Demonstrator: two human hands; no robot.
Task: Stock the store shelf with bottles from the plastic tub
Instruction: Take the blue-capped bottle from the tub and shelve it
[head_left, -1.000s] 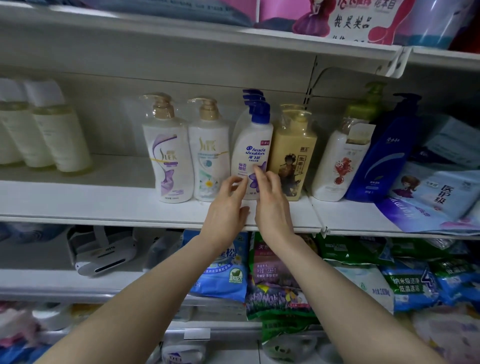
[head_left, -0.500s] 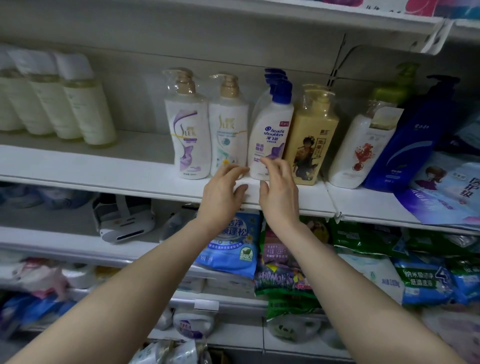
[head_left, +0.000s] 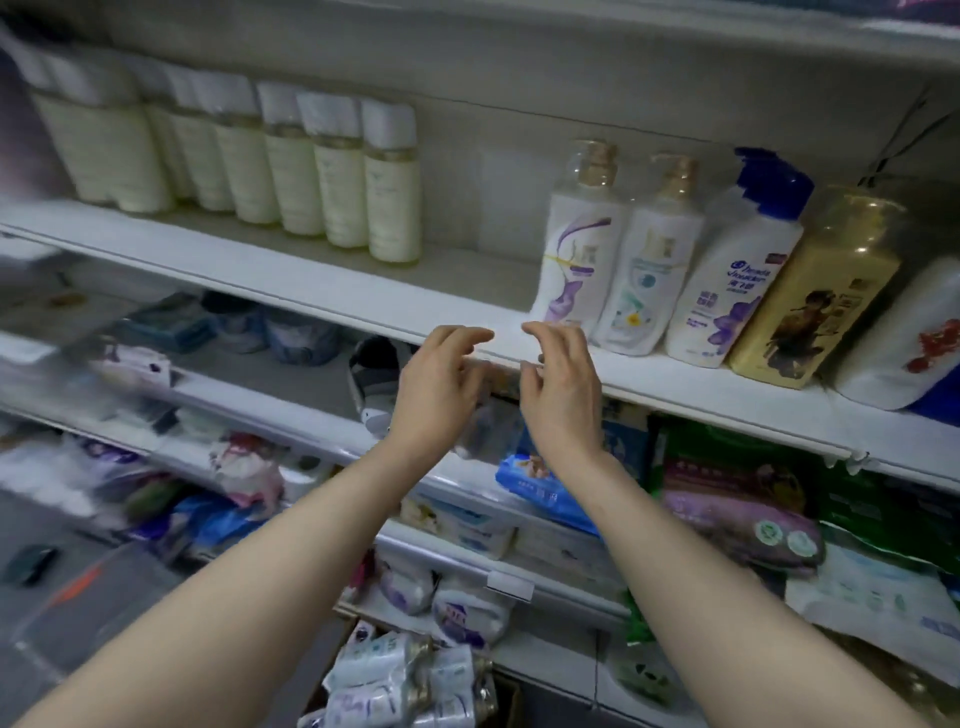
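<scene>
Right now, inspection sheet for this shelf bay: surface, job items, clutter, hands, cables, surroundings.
Surface: white shelf, bare stretch between two bottle groups.
Job's things: cream bottles in a row at left; shampoo bottles upright at right; wrapped bottles low down, container unclear.
Clutter: blue packet at the lower shelf's front edge.
Hands: left hand and right hand hold nothing, fingers loosely curled, near the shelf edge.
Cables: nothing seen.
Surroundings: packets on lower shelves; floor at left.

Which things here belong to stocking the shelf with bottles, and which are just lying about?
Job: shelf, Head & Shoulders bottle, purple-label pump bottle, wrapped bottles below, left hand, right hand, both empty.
Lying about: blue pack, purple bag, green packs.
</scene>
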